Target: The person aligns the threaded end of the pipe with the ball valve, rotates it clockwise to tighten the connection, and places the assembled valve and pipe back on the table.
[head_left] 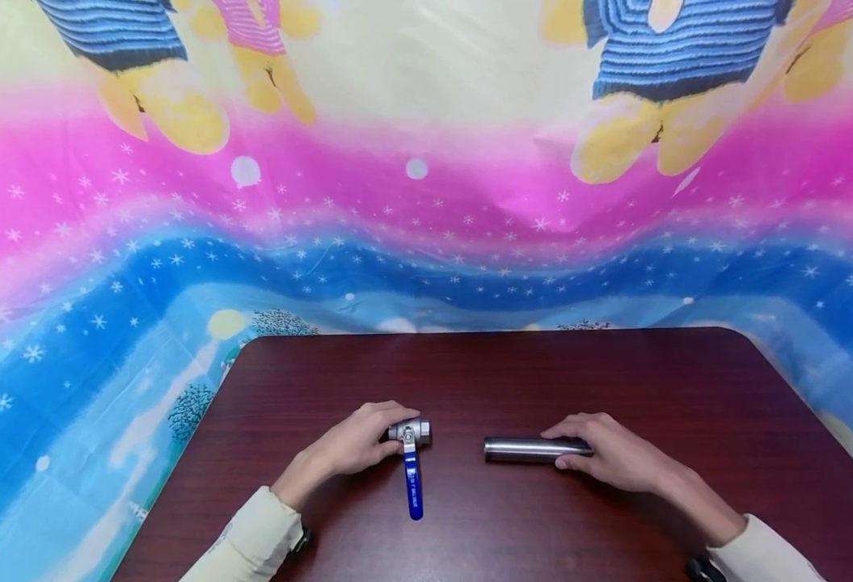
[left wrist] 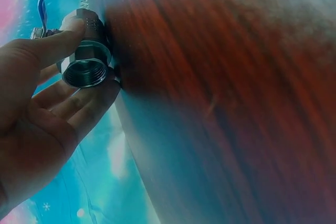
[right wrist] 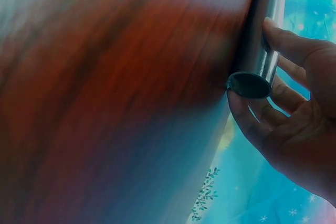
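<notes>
A steel ball valve (head_left: 423, 431) with a long blue lever handle (head_left: 413, 485) lies left of the table's middle, its lever pointing toward the person. My left hand (head_left: 363, 438) grips the valve body from the left, thumb on the near side and fingers on the far side. In the left wrist view the valve's threaded opening (left wrist: 86, 74) faces the camera. To the right, a smooth metal pipe (head_left: 521, 449) lies crosswise, apart from the valve. My right hand (head_left: 618, 453) holds its right end between thumb and fingers. The right wrist view shows the pipe's hollow end (right wrist: 250, 85).
Both things are on a dark red-brown wooden table (head_left: 513, 380) with rounded far corners. Behind and beside it hangs a colourful printed cloth (head_left: 411, 218). Pale sleeves (head_left: 251, 537) cover the forearms, with a dark band at each wrist.
</notes>
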Motion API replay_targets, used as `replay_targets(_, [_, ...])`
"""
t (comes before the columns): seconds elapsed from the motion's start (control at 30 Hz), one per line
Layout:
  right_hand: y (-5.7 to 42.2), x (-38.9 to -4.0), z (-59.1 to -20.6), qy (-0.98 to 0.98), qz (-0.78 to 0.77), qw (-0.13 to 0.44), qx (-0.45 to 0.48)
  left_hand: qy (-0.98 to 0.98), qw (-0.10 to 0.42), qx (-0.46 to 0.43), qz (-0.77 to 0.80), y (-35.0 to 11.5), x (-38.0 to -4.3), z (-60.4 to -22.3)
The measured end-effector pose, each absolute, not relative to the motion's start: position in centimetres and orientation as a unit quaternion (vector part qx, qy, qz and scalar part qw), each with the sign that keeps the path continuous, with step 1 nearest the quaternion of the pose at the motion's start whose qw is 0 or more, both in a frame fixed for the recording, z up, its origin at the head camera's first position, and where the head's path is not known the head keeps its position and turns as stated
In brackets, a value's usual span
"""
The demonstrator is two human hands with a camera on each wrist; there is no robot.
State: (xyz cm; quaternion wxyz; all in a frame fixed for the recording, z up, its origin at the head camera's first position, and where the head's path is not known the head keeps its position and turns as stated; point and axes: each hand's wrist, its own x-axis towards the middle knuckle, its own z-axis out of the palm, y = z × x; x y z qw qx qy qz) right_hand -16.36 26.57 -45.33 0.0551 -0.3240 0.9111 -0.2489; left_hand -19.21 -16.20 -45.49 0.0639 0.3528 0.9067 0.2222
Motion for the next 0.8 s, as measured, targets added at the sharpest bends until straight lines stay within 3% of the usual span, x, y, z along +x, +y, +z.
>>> replay_targets(0.63, [26.20, -16.32, -45.32, 0.914, -0.242, 0.094, -0.312, 0.909, 0.061, 0.350, 0.217, -16.18, -19.22, -45.32])
replay_targets(0.8, [26.10, -16.35, -45.36, 0.914, -0.239, 0.079, -0.317, 0.907, 0.056, 0.354, 0.219, -16.20, -19.22, -45.35])
